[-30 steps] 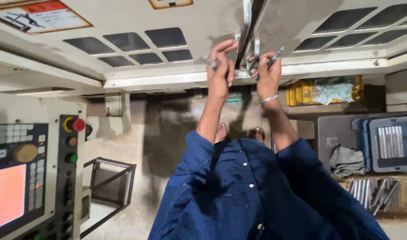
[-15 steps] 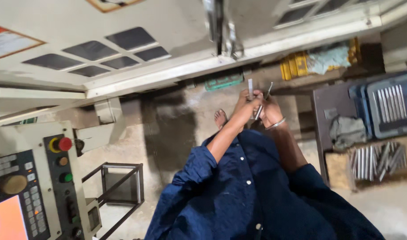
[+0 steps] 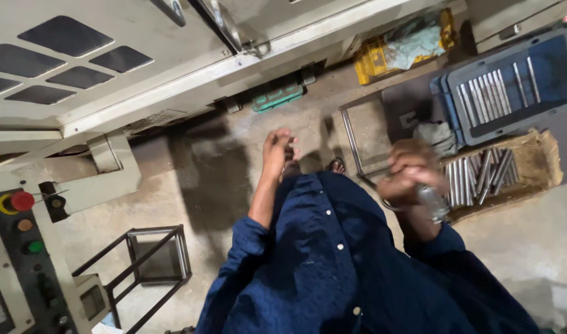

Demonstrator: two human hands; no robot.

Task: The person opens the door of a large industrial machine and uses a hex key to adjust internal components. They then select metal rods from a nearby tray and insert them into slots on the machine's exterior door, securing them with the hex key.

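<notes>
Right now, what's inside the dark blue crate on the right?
The dark blue crate holds a row of metal rods lying side by side. Its right part is in shadow, so anything there can't be made out.

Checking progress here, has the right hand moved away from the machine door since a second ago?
Yes. The right hand has come down from the machine door toward the rods.

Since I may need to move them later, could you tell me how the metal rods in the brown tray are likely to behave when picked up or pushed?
The rods look like solid, straight metal, so probably stiff and heavy for their size. Being round and lying loose in the brown tray, some crossing others, they would likely roll and shift if pushed. Their shiny surface suggests they may slip in the fingers.
</notes>
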